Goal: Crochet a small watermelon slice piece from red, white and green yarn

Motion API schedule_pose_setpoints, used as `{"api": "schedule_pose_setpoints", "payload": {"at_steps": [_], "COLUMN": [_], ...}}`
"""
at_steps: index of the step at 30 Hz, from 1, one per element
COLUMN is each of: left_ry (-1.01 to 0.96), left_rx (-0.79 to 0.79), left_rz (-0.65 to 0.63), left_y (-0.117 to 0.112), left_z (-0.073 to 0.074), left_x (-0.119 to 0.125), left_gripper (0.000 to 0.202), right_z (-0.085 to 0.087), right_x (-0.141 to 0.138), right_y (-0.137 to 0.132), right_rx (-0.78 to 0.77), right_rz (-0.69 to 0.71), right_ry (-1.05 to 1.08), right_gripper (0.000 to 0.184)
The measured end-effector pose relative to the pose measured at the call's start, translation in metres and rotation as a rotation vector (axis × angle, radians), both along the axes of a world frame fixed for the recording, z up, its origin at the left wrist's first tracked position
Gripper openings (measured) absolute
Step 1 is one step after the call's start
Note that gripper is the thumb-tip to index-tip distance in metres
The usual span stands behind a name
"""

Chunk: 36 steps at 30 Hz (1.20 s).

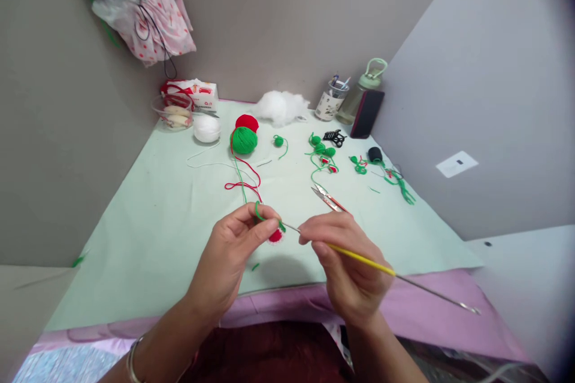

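Note:
Between the thumb and fingers of my left hand [240,236] is a small crocheted piece [275,236], red in the middle with a white rim and green at its upper edge. Green yarn [257,210] loops over the left index finger. My right hand [350,257] is closed around the yellow grip of a crochet hook [366,259]. The hook's thin metal shaft reaches left to the green edge of the piece; its tip is hidden at my left fingertips. A second hooked end sticks out to the lower right. Strands run back to a green yarn ball [244,140] and a red yarn ball [247,124].
Scissors [330,197] lie just beyond my right hand. Farther back are a white yarn ball [207,128], white stuffing [282,108], small green crocheted pieces [320,148], a pen cup [331,102], a bottle [357,102] and a phone [367,114]. Walls close in the table.

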<state>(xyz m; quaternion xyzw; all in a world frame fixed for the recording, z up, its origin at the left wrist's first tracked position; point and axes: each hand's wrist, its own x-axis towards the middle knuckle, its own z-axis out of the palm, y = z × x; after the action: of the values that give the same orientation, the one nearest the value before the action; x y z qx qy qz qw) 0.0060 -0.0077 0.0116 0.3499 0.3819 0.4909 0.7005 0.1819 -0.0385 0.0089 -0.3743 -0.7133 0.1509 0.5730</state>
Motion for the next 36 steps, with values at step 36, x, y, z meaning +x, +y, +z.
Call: {"api": "schedule_pose_setpoints", "payload": {"at_steps": [36], "left_ry": [-0.151], "left_rx": [-0.060], "left_rz": [-0.072], "left_y": [0.002], "left_z": [-0.004], "left_x": [0.006], "left_gripper": [0.069], "right_z": [-0.021], "right_x": [-0.023], "right_y": [0.026], "right_rx": [-0.385], "right_rz": [0.251], "right_ry": [0.801], "right_gripper": [0.007]}}
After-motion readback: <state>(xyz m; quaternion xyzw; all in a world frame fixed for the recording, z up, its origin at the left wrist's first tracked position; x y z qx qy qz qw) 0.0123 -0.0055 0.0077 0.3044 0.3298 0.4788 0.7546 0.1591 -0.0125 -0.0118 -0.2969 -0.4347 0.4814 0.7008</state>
